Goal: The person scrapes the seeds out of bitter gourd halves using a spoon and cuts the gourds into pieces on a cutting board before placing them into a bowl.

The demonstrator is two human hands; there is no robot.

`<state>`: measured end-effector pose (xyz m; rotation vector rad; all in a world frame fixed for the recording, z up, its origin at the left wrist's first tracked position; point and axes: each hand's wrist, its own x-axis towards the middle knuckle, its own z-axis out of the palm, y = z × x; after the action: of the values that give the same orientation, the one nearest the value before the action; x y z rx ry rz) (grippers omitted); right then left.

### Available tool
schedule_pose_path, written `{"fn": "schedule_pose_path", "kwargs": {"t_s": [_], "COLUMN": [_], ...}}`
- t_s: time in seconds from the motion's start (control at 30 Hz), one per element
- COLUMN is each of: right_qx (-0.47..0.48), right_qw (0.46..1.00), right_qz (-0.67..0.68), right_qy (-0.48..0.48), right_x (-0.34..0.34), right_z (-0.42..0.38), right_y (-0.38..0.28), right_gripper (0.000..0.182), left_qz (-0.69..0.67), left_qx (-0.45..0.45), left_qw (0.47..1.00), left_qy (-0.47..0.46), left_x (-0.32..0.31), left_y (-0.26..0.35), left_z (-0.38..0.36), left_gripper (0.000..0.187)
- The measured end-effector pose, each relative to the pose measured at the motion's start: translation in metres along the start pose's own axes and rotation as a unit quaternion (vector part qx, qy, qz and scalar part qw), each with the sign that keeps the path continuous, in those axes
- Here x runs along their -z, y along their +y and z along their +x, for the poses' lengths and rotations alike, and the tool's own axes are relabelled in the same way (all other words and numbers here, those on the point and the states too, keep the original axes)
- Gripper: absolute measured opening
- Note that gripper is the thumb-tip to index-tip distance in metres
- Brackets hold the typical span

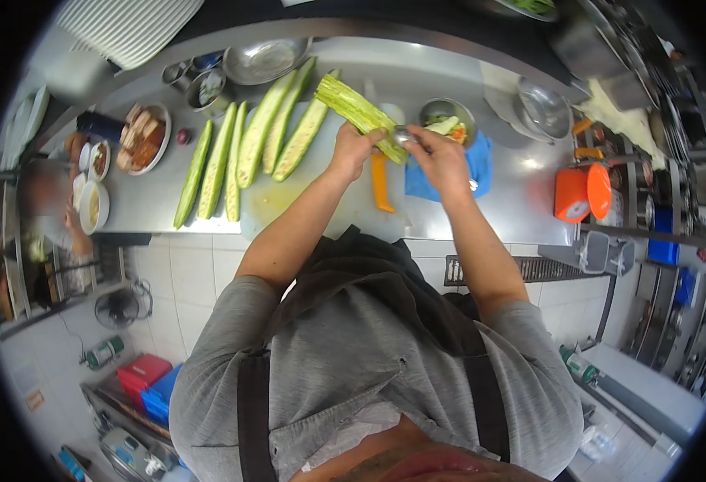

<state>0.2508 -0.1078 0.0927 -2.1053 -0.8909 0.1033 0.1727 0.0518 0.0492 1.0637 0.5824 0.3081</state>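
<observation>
Nearest camera: one grey shirt (345, 345), crossed by two dark apron straps (485, 394), facing front edge of steel bench (501, 221). Gripped in left hand (357, 149), fingers closed round it: one held squash piece (345, 104), long and green, angled above far right part of white cutting board (353, 205). Pinched in right hand (445, 165): one metal spoon (402, 135), at near end of that piece; can't tell if pressing. On board: one orange-handled knife (382, 185), handle toward front edge, blade partly covered by held piece. Left of both hands: six loose squash pieces (261, 132), counted, roughly side by side. Right of board: one blue cloth (481, 165), with one scrap bowl (469, 114) at its far edge, green and orange bits inside. Toward left edge: one red onion (183, 136), one meat platter (167, 132). Toward right edge: one orange scale (571, 193), one bigger metal bowl (546, 104).
</observation>
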Motion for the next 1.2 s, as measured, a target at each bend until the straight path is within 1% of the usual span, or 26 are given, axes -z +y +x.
{"fn": "schedule_pose_path", "kwargs": {"t_s": [0.03,0.07,0.1,0.13,0.17,0.2,0.27,0.3,0.37,0.4,0.47,0.5,0.53,0.57,0.6,0.67,0.7,0.83,0.93,0.97,1.03,1.07,1.1,1.13,1.17,1.2], "right_qx": [0.049,0.044,0.028,0.013,0.012,0.011,-0.061,-0.058,-0.061,-0.059,-0.112,-0.107,-0.213,-0.313,-0.311,-0.339,-0.328,-0.321,-0.304,-0.299,-0.201,-0.094,0.017,0.004,-0.007,0.002], "right_qw": [0.998,0.998,0.997,0.996,0.991,0.991,0.981,0.981,0.988,0.989,0.990,0.990,0.960,0.895,0.895,0.844,0.829,0.813,0.874,0.895,0.965,0.993,0.992,0.983,0.959,0.960], "right_qz": [-0.033,-0.038,-0.062,-0.084,-0.132,-0.133,-0.182,-0.181,-0.137,-0.133,0.012,0.016,0.169,0.315,0.316,0.414,0.452,0.486,0.378,0.330,0.155,0.029,-0.094,-0.183,-0.271,-0.266], "right_qy": [0.016,0.026,0.021,0.015,0.008,0.012,-0.028,-0.030,0.030,0.026,0.089,0.085,0.069,0.047,0.042,0.043,0.029,0.008,-0.016,-0.022,0.061,0.071,0.083,-0.005,-0.087,-0.090], "right_x": [0.000,0.007,0.013,0.018,0.024,0.034,0.051,0.054,0.054,0.050,0.039,0.031,0.022,0.014,0.007,-0.008,-0.014,-0.013,0.003,0.011,0.011,0.020,0.029,0.038,0.037,0.037], "right_z": [0.002,0.001,0.001,0.003,0.003,0.002,0.005,0.010,0.013,0.015,0.021,0.022,0.022,0.020,0.019,0.015,0.017,0.018,0.018,0.020,0.031,0.036,0.040,0.046,0.053,0.059], "right_y": [0.008,0.018,0.025,0.032,0.054,0.076,0.108,0.110,0.114,0.110,0.100,0.102,0.105,0.108,0.101,0.084,0.083,0.080,0.084,0.094,0.139,0.139,0.140,0.175,0.201,0.187], "right_gripper": [0.029,0.029,0.028,0.027,0.028,0.028,0.031,0.031,0.033,0.033,0.036,0.036,0.035,0.033,0.033,0.029,0.028,0.025,0.020,0.020,0.021,0.023,0.025,0.026,0.028,0.028], "left_qz": [0.002,0.012,0.022,0.024,0.010,-0.005,-0.003,-0.003,0.009,0.020,0.011,0.000,-0.001,-0.006,-0.011,-0.035,-0.057,-0.078,-0.083,-0.073,-0.049,-0.047,-0.005,0.039,0.123,0.203], "left_qx": [0.001,0.005,0.008,0.007,0.005,0.003,-0.013,-0.028,-0.024,-0.022,-0.021,-0.020,-0.024,-0.023,-0.022,-0.031,-0.039,-0.052,-0.071,-0.096,-0.147,-0.152,-0.178,-0.200,-0.217,-0.234], "left_qw": [1.000,1.000,1.000,1.000,1.000,1.000,1.000,0.999,0.999,0.999,0.999,0.998,0.998,0.999,0.999,0.998,0.997,0.993,0.989,0.986,0.973,0.969,0.960,0.948,0.928,0.900], "left_qy": [-0.013,0.001,0.017,0.008,0.015,0.024,0.023,0.026,0.035,0.039,0.049,0.052,0.058,0.047,0.037,0.044,0.045,0.070,0.097,0.116,0.170,0.187,0.217,0.245,0.278,0.306], "left_x": [-0.012,-0.023,-0.033,-0.041,-0.048,-0.053,-0.055,-0.056,-0.054,-0.055,-0.058,-0.059,-0.058,-0.056,-0.055,-0.058,-0.060,-0.059,-0.034,-0.019,0.015,0.038,0.066,0.097,0.136,0.175], "left_y": [0.000,-0.001,-0.001,0.001,0.002,0.003,-0.003,-0.002,-0.004,-0.002,0.002,0.004,0.004,0.002,0.002,0.000,0.001,0.002,0.006,0.012,0.029,0.040,0.050,0.060,0.068,0.079], "left_z": [0.006,0.013,0.020,0.026,0.032,0.037,0.053,0.057,0.059,0.058,0.053,0.051,0.053,0.053,0.054,0.052,0.049,0.041,0.042,0.040,0.030,0.023,0.014,0.005,-0.001,-0.004], "left_gripper": [0.026,0.026,0.026,0.026,0.026,0.025,0.028,0.032,0.031,0.031,0.028,0.025,0.025,0.029,0.033,0.032,0.031,0.027,0.024,0.025,0.027,0.027,0.028,0.029,0.028,0.028]}}
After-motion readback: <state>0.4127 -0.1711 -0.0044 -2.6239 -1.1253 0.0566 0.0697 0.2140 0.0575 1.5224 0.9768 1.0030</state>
